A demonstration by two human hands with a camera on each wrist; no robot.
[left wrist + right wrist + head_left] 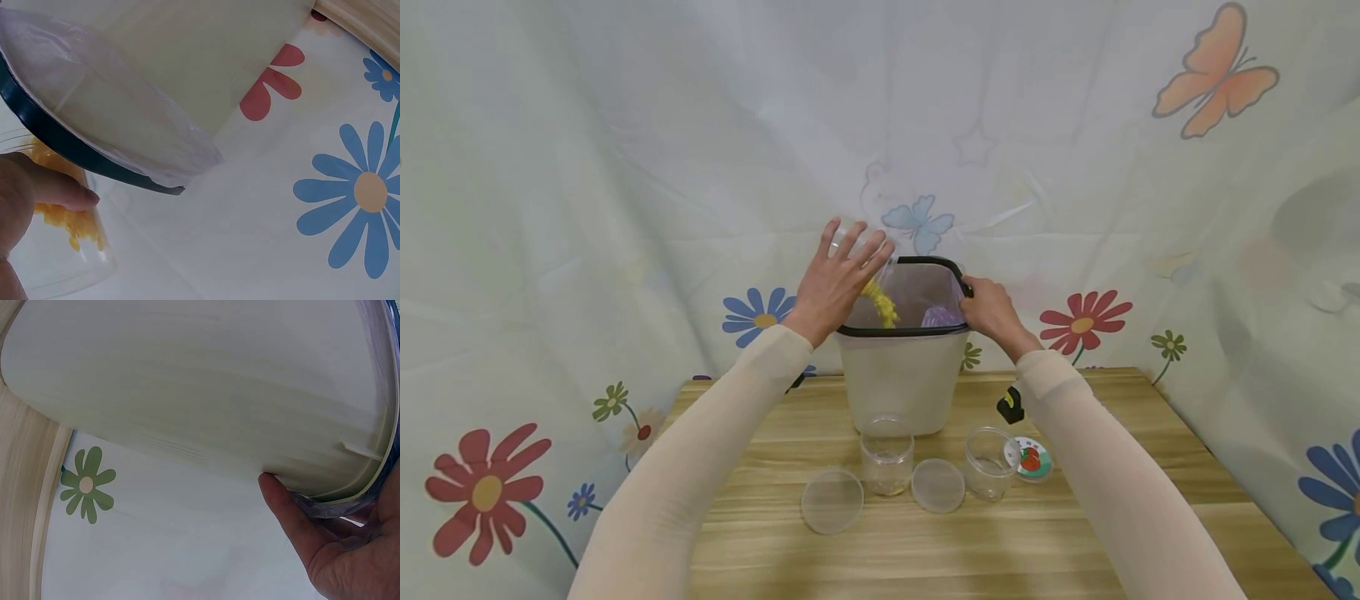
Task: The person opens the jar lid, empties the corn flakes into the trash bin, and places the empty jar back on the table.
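My left hand (pixel 842 279) grips a clear plastic tub (pixel 100 269), tilted over the left side of a pale waste bin (pixel 902 379). Yellow bits that look like corn kernels (pixel 886 310) spill from the tub's mouth toward the bin's inside. More of them cling in the tub, beside my thumb, in the left wrist view. The bin has a dark rim (pixel 910 332) and a thin purplish liner (pixel 156 125). With my right hand (pixel 996 310) I hold the bin's right rim, thumb against the outer wall. A crumpled purple bundle (pixel 942 317) shows inside the bin.
In front of the bin stand two clear tubs (pixel 887 458) on the wooden table (pixel 880 558). Two frosted lids (pixel 832 502) lie near them, plus a round lid with a tomato picture (pixel 1032 460). A black-and-yellow object (pixel 1011 406) sits by my right sleeve. Flowered cloth (pixel 625 167) hangs behind.
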